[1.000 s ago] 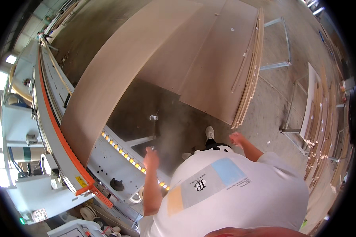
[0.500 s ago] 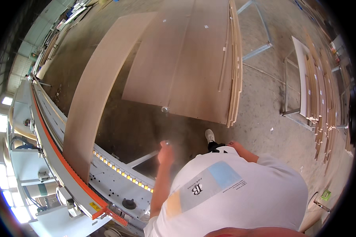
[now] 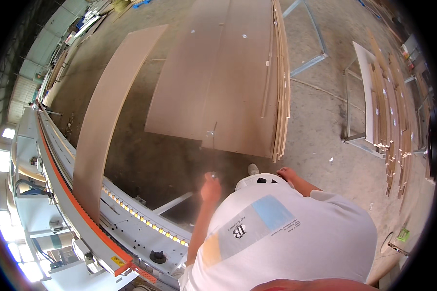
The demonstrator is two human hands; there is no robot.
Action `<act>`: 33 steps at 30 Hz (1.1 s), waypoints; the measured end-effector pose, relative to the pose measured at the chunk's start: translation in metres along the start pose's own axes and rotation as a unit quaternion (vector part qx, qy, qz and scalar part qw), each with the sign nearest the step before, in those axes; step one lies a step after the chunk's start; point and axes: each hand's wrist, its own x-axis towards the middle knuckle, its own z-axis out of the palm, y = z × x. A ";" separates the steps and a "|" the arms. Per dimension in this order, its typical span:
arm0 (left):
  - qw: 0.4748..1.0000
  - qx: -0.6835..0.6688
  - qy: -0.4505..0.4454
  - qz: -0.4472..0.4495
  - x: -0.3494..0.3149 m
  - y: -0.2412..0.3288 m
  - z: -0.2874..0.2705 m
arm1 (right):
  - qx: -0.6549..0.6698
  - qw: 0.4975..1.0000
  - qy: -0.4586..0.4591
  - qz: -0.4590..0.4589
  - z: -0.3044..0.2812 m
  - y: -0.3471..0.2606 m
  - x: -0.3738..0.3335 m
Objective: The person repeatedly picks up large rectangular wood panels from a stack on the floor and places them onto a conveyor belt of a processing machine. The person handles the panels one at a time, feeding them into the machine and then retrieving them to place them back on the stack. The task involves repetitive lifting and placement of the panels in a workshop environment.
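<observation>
My left hand (image 3: pixel 210 189) is held low in front of me, its fingers closed around a small shiny thing that I cannot make out. A thin upright line and a pale round spot lie just beyond it, too faint to name. My right hand (image 3: pixel 287 174) is beside my waist with its fingers curled; whatever they may hold is hidden. Neither hand touches a board. Ahead of them lies a stack of large brown boards (image 3: pixel 179 102). To the left, a long narrow brown board (image 3: pixel 104 97) rests with its near end on the machine bed (image 3: pixel 131 218).
An orange-edged machine beam (image 3: pixel 77 203) runs along the left, with a row of yellow blocks (image 3: pixel 145 218) on its bed. Metal frames (image 3: pixel 308 63) stand beyond the stack. At right, several wooden strips (image 3: pixel 388 102) lie on a rack beside a white panel (image 3: pixel 366 92).
The gap between the long narrow board and the stack has widened at the far end. My left hand has shifted slightly right. My white shoe shows less beyond my shirt.
</observation>
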 end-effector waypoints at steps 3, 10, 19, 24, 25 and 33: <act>0.998 0.051 -0.027 0.013 0.009 0.002 0.020 | 0.041 0.999 -0.015 0.023 -0.011 0.007 0.012; 0.983 0.052 -0.173 0.020 -0.006 0.019 0.049 | 0.040 0.998 -0.005 -0.048 -0.026 0.040 0.047; 0.974 0.078 -0.041 -0.211 0.032 -0.099 0.046 | -0.044 0.980 -0.075 -0.177 -0.046 0.002 0.031; 0.965 0.016 0.001 -0.263 0.028 -0.115 0.020 | 0.051 0.994 -0.100 0.008 -0.049 -0.011 0.035; 0.964 0.008 0.000 -0.264 0.024 -0.116 0.023 | 0.069 0.991 -0.104 0.042 -0.048 -0.013 0.034; 0.980 -0.073 -0.014 -0.185 -0.023 -0.062 0.067 | 0.076 0.987 -0.126 0.069 -0.042 -0.051 0.038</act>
